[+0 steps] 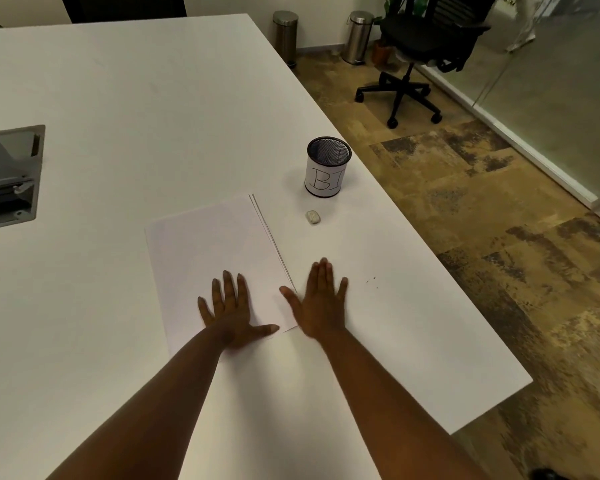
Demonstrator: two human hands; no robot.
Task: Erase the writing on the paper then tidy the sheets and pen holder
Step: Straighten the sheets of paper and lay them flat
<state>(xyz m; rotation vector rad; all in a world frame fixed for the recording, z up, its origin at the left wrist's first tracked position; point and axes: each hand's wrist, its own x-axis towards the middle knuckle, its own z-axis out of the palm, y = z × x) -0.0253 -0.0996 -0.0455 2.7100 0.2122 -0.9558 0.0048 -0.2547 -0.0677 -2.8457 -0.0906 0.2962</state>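
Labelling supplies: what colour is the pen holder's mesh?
Black mesh, wrapped in white paper, on the pen holder; head view.

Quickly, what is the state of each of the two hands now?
Left hand: open, flat on the white paper sheets.
Right hand: open, flat, holding nothing.

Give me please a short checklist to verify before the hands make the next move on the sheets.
1. Left hand flat on the sheets, holding nothing: ok.
2. Right hand open, mostly on the table at the stack's right edge: ok.
3. Top sheet free of writing: ok, it looks blank.
4. Sheet edges aligned: not ok, lower edges peek out on the right.
5. Eraser within reach, beside the pen holder: ok.
6. Pen holder contents: cannot tell.
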